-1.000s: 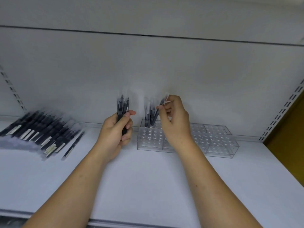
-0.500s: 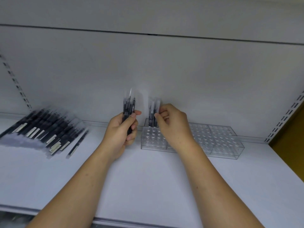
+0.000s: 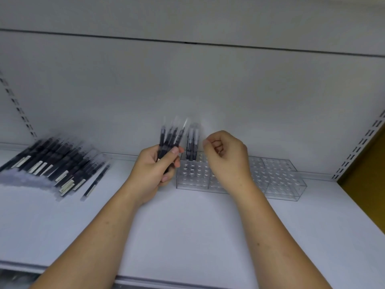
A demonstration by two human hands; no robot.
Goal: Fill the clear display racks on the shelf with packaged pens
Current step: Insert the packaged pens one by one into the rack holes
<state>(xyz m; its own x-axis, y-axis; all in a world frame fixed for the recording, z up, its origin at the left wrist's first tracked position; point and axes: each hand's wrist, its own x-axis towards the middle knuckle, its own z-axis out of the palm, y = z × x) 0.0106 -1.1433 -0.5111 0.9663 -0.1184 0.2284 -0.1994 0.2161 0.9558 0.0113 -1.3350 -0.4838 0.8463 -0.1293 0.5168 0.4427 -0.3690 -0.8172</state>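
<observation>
We cannot make out the tops of the pens, because their clear wrappers blur against the white back wall (image 3: pixel 187 90). Our right wrist (image 3: pixel 239 184) covers the middle of the clear racks (image 3: pixel 279 176). The pile of packaged pens (image 3: pixel 54 163) on the left of the shelf (image 3: pixel 187 236) is smeared and cut off by the frame edge.

Our left hand (image 3: pixel 154 170) grips a small bundle of pens (image 3: pixel 169 140), with fingers and thumb curled round the lower ends and the tips pointing up. Our right hand (image 3: pixel 227 157) has its fingers curled in, and we see nothing between them. A few standing pens (image 3: pixel 192 146) are in the rear left corner of the clear racks, between both hands, just beside the right thumb.
</observation>
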